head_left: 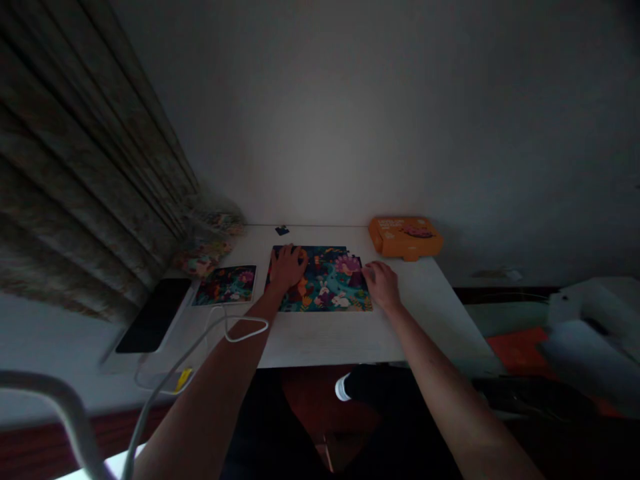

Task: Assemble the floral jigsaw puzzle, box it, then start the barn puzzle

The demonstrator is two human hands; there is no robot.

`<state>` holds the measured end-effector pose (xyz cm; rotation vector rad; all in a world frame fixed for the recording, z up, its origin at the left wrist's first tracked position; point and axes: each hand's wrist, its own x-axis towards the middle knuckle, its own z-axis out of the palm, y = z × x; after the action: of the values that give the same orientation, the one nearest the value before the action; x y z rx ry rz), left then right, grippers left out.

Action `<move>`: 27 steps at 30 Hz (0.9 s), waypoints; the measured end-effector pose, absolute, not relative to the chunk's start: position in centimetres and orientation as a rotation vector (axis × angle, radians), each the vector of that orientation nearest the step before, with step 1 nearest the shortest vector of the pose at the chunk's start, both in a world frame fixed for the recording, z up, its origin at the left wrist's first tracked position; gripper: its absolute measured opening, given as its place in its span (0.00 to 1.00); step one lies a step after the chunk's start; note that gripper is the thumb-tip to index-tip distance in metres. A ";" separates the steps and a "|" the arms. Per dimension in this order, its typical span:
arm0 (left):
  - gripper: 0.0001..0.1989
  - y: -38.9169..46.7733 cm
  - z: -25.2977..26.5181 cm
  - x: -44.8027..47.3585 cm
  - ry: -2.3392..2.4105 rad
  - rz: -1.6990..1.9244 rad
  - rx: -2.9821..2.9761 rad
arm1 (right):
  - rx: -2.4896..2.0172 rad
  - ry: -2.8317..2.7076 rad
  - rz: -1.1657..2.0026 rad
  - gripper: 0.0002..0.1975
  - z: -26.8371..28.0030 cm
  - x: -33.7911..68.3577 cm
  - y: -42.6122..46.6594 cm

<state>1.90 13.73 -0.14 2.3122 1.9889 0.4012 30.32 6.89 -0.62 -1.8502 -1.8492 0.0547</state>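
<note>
2 hands on the jigsaw puzzle [325,288], its far right corner stepped

The jigsaw lies near the middle of the white tabletop [425,303], its near edge straight and set back from the front edge. A strip of white surface runs between the 2 edges. The far side runs straight until the right corner, where the outline steps inward.

The left hand [291,267] rests on the puzzle's far left part, its grip released and fingers spread. The right hand [383,284] is at the right edge, fingers bent; I cannot tell whether its grip grasps a piece.

White surface stretches from the right hand to the tabletop's right edge. Behind it, the orange box [407,239] sits close to the wall [325,120], bounding that side. The picture card [226,287] lies just left of the puzzle with a narrow gap between. Farther left is the dark-screened device [155,315]. A small dark piece cluster [282,230] lies near the back edge, apart from the puzzle.
</note>
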 end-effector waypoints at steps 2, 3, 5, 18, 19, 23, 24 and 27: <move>0.27 13.7 -0.1 1.9 1.987 0.410 2.324 | -1.864 -1.861 0.024 0.18 -1.1 31.0 7.8; 0.27 13.7 0.0 1.8 1.986 0.411 2.328 | -1.854 -1.887 0.003 0.18 -1.3 31.1 8.0; 0.25 14.4 0.2 1.5 1.993 0.410 2.331 | -1.826 -1.926 -0.038 0.19 -1.8 30.8 8.1; 0.21 24.8 1.5 -2.0 2.089 0.414 2.032 | -1.825 -1.909 -0.025 0.19 -2.0 30.6 8.2; 0.20 25.1 1.5 -2.1 2.085 0.427 2.013 | -1.825 -1.909 -0.023 0.20 -1.9 30.6 8.2; 0.20 25.7 1.7 -2.5 2.085 0.500 1.887 | -1.825 -1.902 -0.020 0.20 -1.7 30.5 8.2; 0.23 25.8 1.8 -2.5 2.081 0.521 1.847 | -1.823 -1.900 -0.017 0.19 -1.7 30.5 8.1; 0.30 25.7 2.1 -2.4 2.036 0.608 1.736 | -1.812 -1.897 0.001 0.19 -1.6 30.6 8.1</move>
<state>-2.37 25.69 2.09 1.7358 2.0361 0.6076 30.56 8.12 -1.63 -1.8116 -1.8975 0.0012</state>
